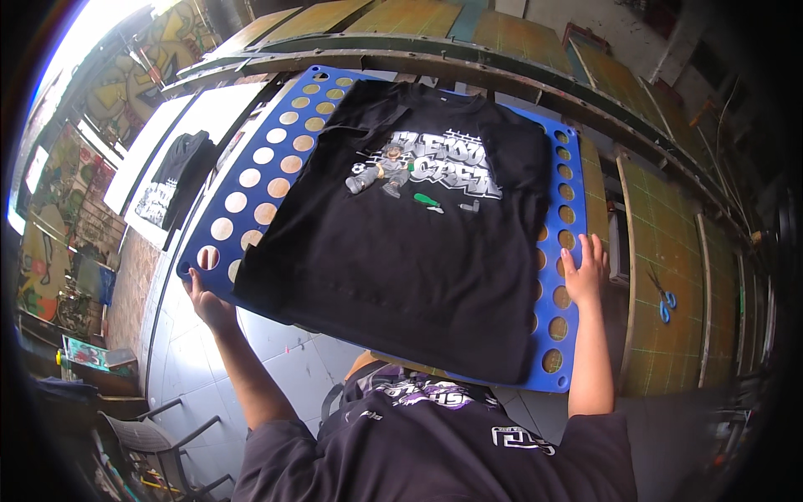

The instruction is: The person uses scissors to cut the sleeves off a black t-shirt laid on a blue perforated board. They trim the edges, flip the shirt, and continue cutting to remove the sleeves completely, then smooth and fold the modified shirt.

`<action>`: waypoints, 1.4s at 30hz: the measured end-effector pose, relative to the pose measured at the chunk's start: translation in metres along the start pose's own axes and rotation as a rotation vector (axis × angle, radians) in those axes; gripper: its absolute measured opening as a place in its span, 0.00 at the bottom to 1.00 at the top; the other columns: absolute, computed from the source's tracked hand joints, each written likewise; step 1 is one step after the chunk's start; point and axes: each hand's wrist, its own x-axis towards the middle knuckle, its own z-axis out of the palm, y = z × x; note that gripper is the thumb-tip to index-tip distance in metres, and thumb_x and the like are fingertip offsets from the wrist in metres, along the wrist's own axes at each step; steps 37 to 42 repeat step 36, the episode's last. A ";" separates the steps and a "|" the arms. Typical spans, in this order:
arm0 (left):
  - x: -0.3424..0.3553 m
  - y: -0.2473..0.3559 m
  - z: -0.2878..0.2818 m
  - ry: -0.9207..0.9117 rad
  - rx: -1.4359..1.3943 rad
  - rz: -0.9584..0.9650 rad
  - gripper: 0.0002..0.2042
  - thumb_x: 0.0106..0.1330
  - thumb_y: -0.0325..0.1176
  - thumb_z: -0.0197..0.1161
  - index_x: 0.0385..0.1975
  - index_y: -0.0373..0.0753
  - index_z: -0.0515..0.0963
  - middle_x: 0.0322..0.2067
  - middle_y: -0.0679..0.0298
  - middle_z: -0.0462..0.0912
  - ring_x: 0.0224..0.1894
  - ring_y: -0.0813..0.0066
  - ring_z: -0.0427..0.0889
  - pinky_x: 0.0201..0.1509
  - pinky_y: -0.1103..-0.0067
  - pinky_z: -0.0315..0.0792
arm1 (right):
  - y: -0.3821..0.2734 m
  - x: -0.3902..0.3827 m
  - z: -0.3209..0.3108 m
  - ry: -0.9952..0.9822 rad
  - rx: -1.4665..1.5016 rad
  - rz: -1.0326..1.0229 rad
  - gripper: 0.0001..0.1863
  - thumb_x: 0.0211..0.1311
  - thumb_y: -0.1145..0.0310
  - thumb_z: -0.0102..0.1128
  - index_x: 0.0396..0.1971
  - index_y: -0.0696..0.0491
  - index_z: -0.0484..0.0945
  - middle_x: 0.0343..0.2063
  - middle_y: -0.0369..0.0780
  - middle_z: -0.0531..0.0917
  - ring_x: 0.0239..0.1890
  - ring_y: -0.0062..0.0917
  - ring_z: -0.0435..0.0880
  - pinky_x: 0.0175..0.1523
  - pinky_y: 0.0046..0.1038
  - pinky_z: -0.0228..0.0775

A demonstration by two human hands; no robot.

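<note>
A large blue panel (559,368) with rows of round holes spreads out before me. Flat on it lies a black T-shirt (401,259) with a white lettered print and a cartoon figure; its collar is at the far end. My left hand (209,305) grips the panel's near left corner, thumb on top, and fingers show through a hole from below. At the panel's right edge rests my right hand (588,272), fingers stretched and spread, thumb over the blue rim. Neither hand touches the shirt.
Another black printed shirt (174,180) lies on a white board to the left. Blue-handled scissors (663,297) rest on a greenish-yellow board (669,226) at the right. A metal rail (401,50) and more boards run along the back. A grey chair (159,435) stands lower left.
</note>
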 end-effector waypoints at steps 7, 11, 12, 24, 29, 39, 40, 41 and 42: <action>-0.059 0.030 0.084 -0.152 0.068 0.149 0.23 0.73 0.39 0.41 0.61 0.27 0.55 0.60 0.46 0.62 0.64 0.54 0.60 0.70 0.62 0.48 | -0.008 0.002 -0.009 -0.041 0.005 0.031 0.30 0.58 0.48 0.54 0.55 0.51 0.68 0.59 0.47 0.64 0.59 0.45 0.64 0.61 0.43 0.57; -0.123 0.003 0.091 -0.585 0.392 0.359 0.15 0.64 0.27 0.51 0.49 0.28 0.64 0.49 0.44 0.72 0.58 0.52 0.70 0.64 0.63 0.59 | 0.001 0.000 0.001 0.005 0.040 0.020 0.30 0.57 0.49 0.55 0.54 0.52 0.70 0.60 0.48 0.64 0.59 0.47 0.63 0.62 0.44 0.57; -0.139 -0.006 0.093 -0.793 0.537 0.479 0.13 0.61 0.24 0.54 0.45 0.29 0.67 0.46 0.43 0.75 0.56 0.51 0.72 0.62 0.63 0.62 | 0.002 0.000 0.001 0.014 0.036 0.020 0.29 0.56 0.49 0.56 0.54 0.52 0.70 0.60 0.48 0.64 0.59 0.47 0.63 0.61 0.44 0.57; -0.185 -0.045 0.118 -1.678 0.839 0.561 0.20 0.59 0.29 0.58 0.53 0.43 0.70 0.53 0.50 0.72 0.60 0.54 0.69 0.60 0.58 0.63 | 0.005 0.001 0.004 0.027 0.070 -0.024 0.28 0.57 0.51 0.57 0.53 0.52 0.70 0.59 0.48 0.65 0.58 0.46 0.65 0.61 0.42 0.57; -0.129 0.016 0.106 -0.214 1.239 0.597 0.14 0.71 0.33 0.47 0.46 0.27 0.69 0.42 0.46 0.79 0.46 0.59 0.80 0.50 0.69 0.74 | 0.015 -0.001 0.011 0.047 0.104 -0.018 0.28 0.57 0.52 0.58 0.53 0.52 0.70 0.59 0.48 0.64 0.59 0.49 0.64 0.61 0.43 0.57; 0.020 -0.016 -0.015 0.183 0.382 0.370 0.12 0.69 0.29 0.49 0.48 0.31 0.70 0.40 0.55 0.79 0.43 0.67 0.79 0.48 0.74 0.74 | 0.014 -0.006 0.013 0.010 0.026 -0.013 0.28 0.57 0.48 0.55 0.54 0.50 0.70 0.60 0.45 0.65 0.59 0.43 0.65 0.61 0.41 0.58; 0.020 -0.016 -0.015 0.183 0.382 0.370 0.12 0.69 0.29 0.49 0.48 0.31 0.70 0.40 0.55 0.79 0.43 0.67 0.79 0.48 0.74 0.74 | 0.014 -0.006 0.013 0.010 0.026 -0.013 0.28 0.57 0.48 0.55 0.54 0.50 0.70 0.60 0.45 0.65 0.59 0.43 0.65 0.61 0.41 0.58; 0.020 -0.016 -0.015 0.183 0.382 0.370 0.12 0.69 0.29 0.49 0.48 0.31 0.70 0.40 0.55 0.79 0.43 0.67 0.79 0.48 0.74 0.74 | 0.014 -0.006 0.013 0.010 0.026 -0.013 0.28 0.57 0.48 0.55 0.54 0.50 0.70 0.60 0.45 0.65 0.59 0.43 0.65 0.61 0.41 0.58; 0.020 -0.016 -0.015 0.183 0.382 0.370 0.12 0.69 0.29 0.49 0.48 0.31 0.70 0.40 0.55 0.79 0.43 0.67 0.79 0.48 0.74 0.74 | 0.014 -0.006 0.013 0.010 0.026 -0.013 0.28 0.57 0.48 0.55 0.54 0.50 0.70 0.60 0.45 0.65 0.59 0.43 0.65 0.61 0.41 0.58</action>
